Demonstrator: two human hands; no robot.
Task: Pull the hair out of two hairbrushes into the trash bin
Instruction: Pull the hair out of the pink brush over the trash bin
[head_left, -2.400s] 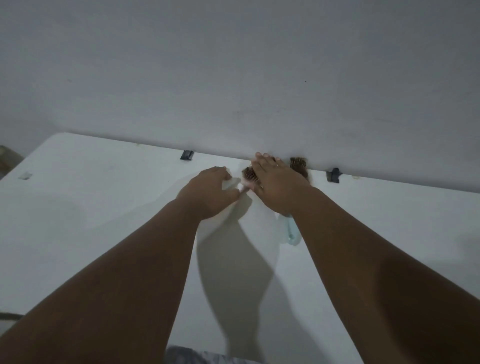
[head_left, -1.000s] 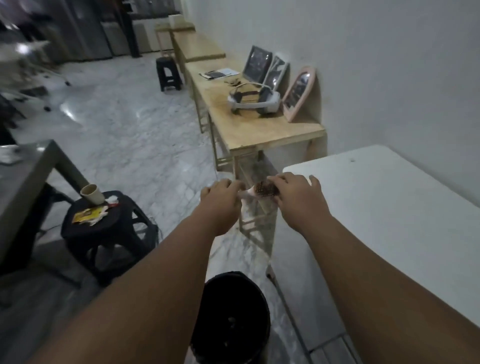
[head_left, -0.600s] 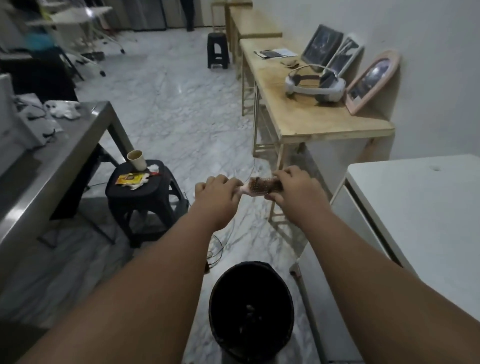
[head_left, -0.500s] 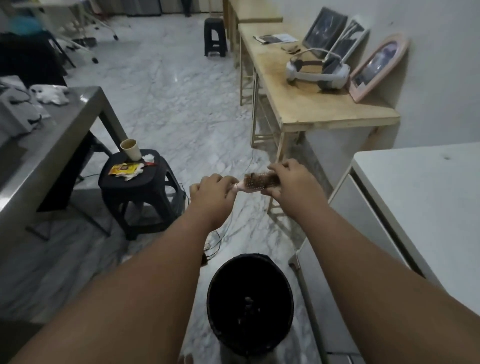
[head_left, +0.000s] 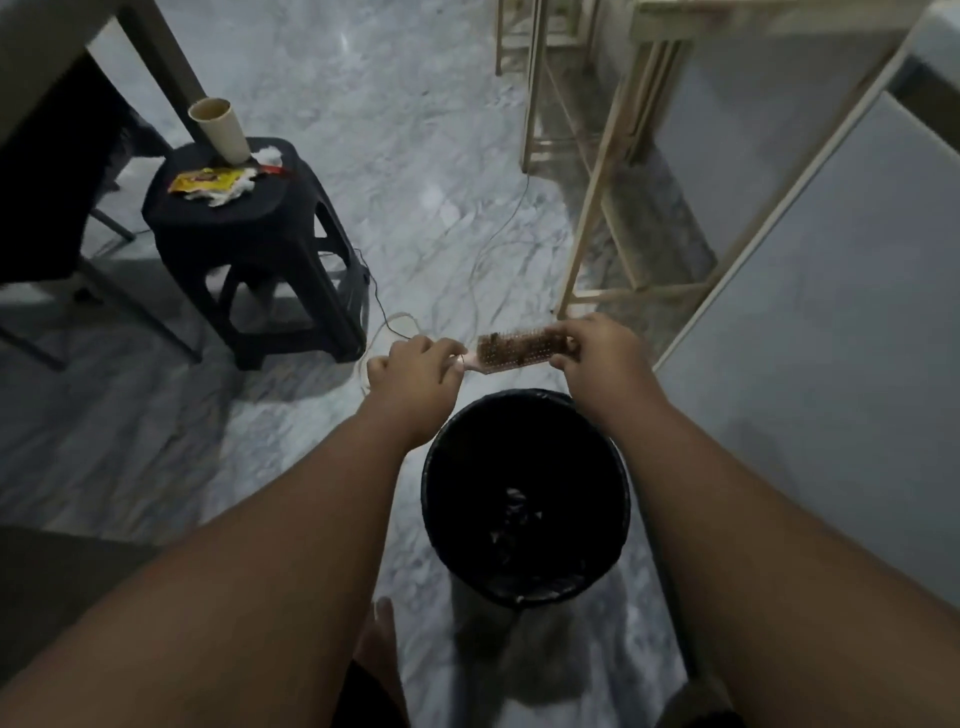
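hands hold one hairbrush (head_left: 514, 351) out over the floor, just past the far rim of the black trash bin (head_left: 524, 584). left hand (head_left: 413, 370) has its fingers curled tight round the pink handle. right hand (head_left: 597, 356) pinches the far tip of the brush with its fingertips pressed together. brown hair fills the bristles. bin stands on the floor between the two arms, with some dark scraps down inside. black stool (head_left: 254, 234) is far to the left, with a paper cup (head_left: 221, 130) and a yellow wrapper (head_left: 208, 182) on top. white table (head_left: 831, 338) is on the right.
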